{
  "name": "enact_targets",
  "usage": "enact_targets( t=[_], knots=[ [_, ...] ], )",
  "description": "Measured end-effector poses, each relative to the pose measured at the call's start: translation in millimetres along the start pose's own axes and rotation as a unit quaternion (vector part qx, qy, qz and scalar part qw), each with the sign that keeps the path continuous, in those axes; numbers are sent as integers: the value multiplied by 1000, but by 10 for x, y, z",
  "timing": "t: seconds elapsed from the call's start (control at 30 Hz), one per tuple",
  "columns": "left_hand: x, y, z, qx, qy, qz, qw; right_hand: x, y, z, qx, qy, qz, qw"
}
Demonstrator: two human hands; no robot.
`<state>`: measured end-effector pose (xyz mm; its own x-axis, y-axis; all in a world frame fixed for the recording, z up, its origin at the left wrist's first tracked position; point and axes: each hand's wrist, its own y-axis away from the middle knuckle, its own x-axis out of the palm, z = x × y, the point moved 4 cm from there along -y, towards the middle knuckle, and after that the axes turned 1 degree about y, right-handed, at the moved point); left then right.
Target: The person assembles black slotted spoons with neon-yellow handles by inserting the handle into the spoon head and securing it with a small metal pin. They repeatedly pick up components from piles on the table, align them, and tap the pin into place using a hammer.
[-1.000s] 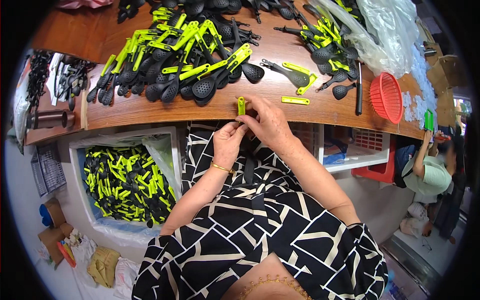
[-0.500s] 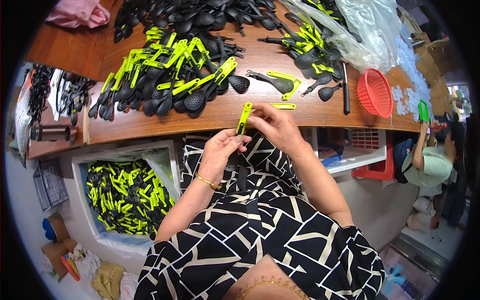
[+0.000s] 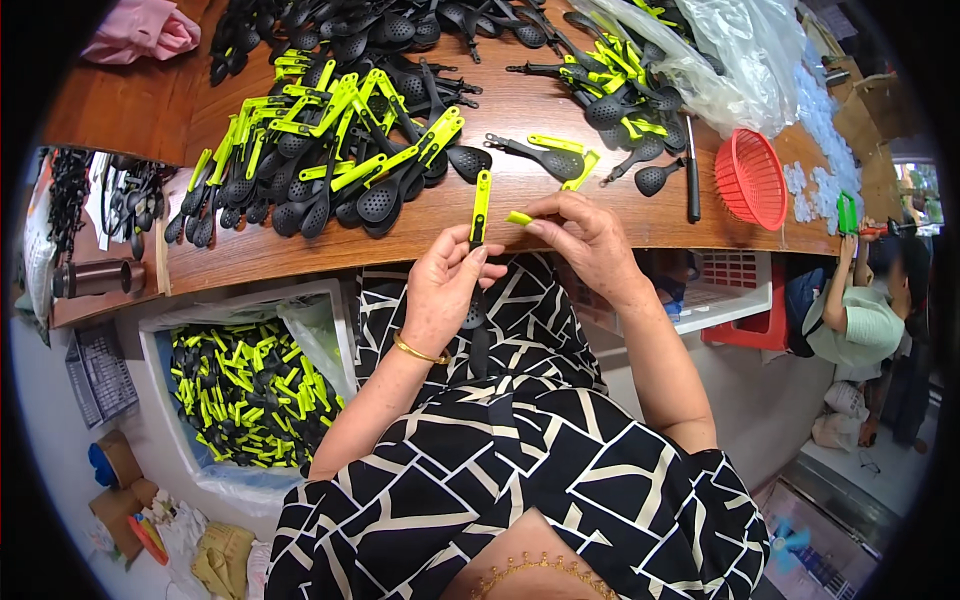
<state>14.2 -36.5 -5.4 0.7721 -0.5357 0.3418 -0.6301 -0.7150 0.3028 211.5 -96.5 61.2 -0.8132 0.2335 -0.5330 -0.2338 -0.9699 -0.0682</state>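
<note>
Utensils in black and lime green filled the white bin (image 3: 160, 345) low on the left, below the edge of the wooden tabletop (image 3: 300, 245), and a larger heap of slotted spoons and ladles (image 3: 330, 160) lay on the tabletop above it. Right of that heap, the left hand (image 3: 445, 290) was closed around the black shaft of a utensil (image 3: 480, 215), thumb and fingers wrapped about its middle. That utensil stood nearly upright in the picture, its long axis running away from the body: the lime-green handle end rose over the tabletop edge, while the dark lower end hung down below the hand, in front of the patterned dress. Whether the lower end carried a spoon head could not be told. Just beside the green handle, to its right and almost level with its middle, the right hand (image 3: 585, 235) pinched a small lime-green piece (image 3: 520, 218) between thumb and forefinger, the other fingers loosely curled. The piece lay crosswise, pointing left toward the handle, near it but not touching; the right hand was the nearer of the two to it, the left hand sitting lower on the shaft. Farther right on the tabletop lay a single slotted spoon (image 3: 545, 155), then a red plastic basket (image 3: 752, 180), with a clear plastic bag (image 3: 730, 60) of more utensils behind. At the far right another person (image 3: 865, 310) worked apart.
</note>
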Motion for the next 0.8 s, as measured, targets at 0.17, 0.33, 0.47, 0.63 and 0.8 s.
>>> enact_targets(
  t=[0.17,0.33,0.47,0.63,0.8],
  knots=[
    [49,21,-161,19,-31,3,999,-31,-81,251,-150,164,35,974],
    [112,72,-247,23,-104,10,994,-19,-235,455,-178,123,102,971],
    [93,72,-266,70,-184,13,980,3,-323,483,-170,143,145,964],
    [40,64,-244,59,-166,0,984,84,-304,520,-195,148,112,963],
    [46,82,-354,129,-251,-15,959,90,-324,465,-82,84,54,992]
  ],
)
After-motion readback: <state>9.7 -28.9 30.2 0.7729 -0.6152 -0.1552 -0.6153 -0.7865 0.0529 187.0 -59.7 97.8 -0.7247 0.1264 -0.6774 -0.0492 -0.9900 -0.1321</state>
